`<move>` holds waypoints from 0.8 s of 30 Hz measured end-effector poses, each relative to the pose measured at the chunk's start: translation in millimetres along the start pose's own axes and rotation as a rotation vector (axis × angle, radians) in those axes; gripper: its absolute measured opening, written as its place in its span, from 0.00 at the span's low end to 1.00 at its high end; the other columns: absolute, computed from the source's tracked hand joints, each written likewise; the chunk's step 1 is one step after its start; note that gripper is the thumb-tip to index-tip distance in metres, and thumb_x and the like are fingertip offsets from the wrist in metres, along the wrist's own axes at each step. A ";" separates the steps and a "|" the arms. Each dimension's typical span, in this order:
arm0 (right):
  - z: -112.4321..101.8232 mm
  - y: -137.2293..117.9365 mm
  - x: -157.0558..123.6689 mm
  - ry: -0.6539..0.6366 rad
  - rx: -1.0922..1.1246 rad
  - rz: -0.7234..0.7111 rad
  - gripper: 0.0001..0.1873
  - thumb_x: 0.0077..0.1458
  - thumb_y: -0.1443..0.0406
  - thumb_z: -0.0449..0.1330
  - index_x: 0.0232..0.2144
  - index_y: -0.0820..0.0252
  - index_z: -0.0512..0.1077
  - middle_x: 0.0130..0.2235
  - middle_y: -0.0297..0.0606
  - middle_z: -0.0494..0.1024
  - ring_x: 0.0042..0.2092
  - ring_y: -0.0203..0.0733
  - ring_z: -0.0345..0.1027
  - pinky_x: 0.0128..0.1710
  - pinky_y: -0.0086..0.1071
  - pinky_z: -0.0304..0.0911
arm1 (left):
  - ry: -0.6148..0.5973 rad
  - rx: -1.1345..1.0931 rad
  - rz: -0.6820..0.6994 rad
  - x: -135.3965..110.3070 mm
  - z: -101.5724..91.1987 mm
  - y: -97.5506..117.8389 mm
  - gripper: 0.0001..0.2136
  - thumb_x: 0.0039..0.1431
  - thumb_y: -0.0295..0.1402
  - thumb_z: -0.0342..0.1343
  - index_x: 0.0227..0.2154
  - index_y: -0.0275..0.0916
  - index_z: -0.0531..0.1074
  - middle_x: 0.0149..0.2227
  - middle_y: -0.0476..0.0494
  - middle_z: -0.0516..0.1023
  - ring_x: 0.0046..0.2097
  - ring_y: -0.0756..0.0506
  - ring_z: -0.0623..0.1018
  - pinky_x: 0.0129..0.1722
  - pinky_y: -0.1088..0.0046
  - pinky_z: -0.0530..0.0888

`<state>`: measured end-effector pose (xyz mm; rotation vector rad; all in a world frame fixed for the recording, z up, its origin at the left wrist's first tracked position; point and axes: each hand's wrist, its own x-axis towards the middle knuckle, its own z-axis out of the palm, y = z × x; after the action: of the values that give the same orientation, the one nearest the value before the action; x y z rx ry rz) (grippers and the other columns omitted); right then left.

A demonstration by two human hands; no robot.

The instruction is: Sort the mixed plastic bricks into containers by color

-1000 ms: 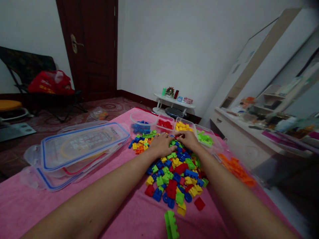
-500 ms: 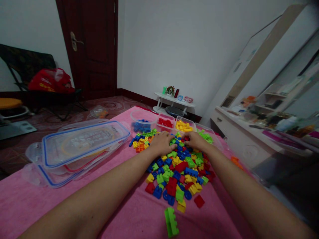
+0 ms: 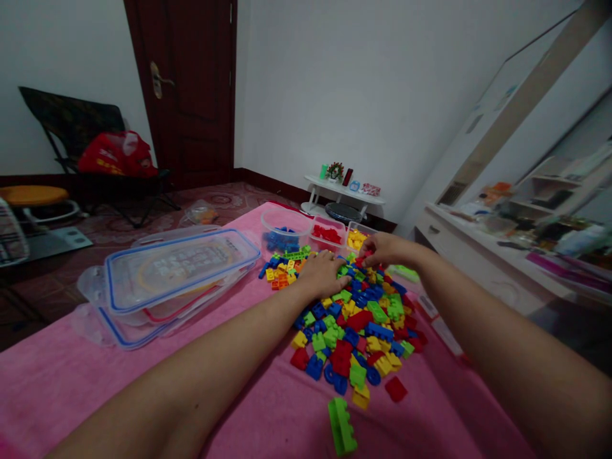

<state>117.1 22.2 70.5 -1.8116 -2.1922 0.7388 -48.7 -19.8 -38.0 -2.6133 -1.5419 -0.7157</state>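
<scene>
See-through lids (image 3: 182, 268) lie stacked on the left, with bare pink cloth (image 3: 157, 376) in front to move in. A round tub (image 3: 285, 220) of blue blocks stands near the cloth's far edge. The left hand (image 3: 321, 275) rests on the pile of blocks (image 3: 354, 320), fingers loose and spread. The pile is a bumpy mix of red, blue, yellow and green, mid-cloth. The right hand (image 3: 382, 248) bends over its far side; I can't tell if the fingers grip anything. Green stuff (image 3: 404, 274) behind that arm is mostly hidden.
</scene>
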 end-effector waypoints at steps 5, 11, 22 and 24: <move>3.8 -13.0 19.1 0.596 0.223 -0.250 0.21 0.38 0.67 0.67 0.39 0.63 0.73 0.34 0.41 0.78 0.24 0.35 0.70 0.21 0.26 0.65 | -0.005 -0.005 -0.004 -1.0 0.4 -0.6 0.24 0.57 0.52 0.42 0.52 0.46 0.65 0.51 0.42 0.69 0.54 0.38 0.66 0.53 0.57 0.63; 26.9 2.4 -1.9 0.552 0.188 -0.293 0.09 0.45 0.64 0.60 0.30 0.63 0.76 0.27 0.38 0.78 0.27 0.38 0.71 0.27 0.29 0.66 | 0.014 -0.020 0.006 -0.2 1.5 -0.9 0.24 0.57 0.52 0.43 0.51 0.47 0.66 0.50 0.43 0.69 0.54 0.39 0.66 0.53 0.57 0.63; 71.8 40.1 -40.5 0.272 -0.213 -0.166 0.15 0.39 0.67 0.63 0.34 0.54 0.78 0.34 0.35 0.79 0.35 0.41 0.70 0.31 0.29 0.61 | 0.010 0.010 0.025 0.2 -1.0 0.1 0.23 0.58 0.51 0.43 0.51 0.47 0.66 0.50 0.43 0.70 0.54 0.40 0.66 0.52 0.60 0.64; 75.6 37.6 -43.3 0.292 -0.324 -0.135 0.15 0.41 0.66 0.63 0.36 0.51 0.78 0.36 0.36 0.78 0.37 0.43 0.70 0.32 0.30 0.59 | 0.008 0.007 0.028 0.5 -0.4 -0.2 0.22 0.58 0.50 0.42 0.51 0.48 0.67 0.50 0.44 0.70 0.54 0.41 0.67 0.52 0.61 0.64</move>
<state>124.7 -33.5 -6.0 -1.7498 -2.3009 0.0847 -48.8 -19.5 -37.5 -2.6182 -1.5005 -0.7160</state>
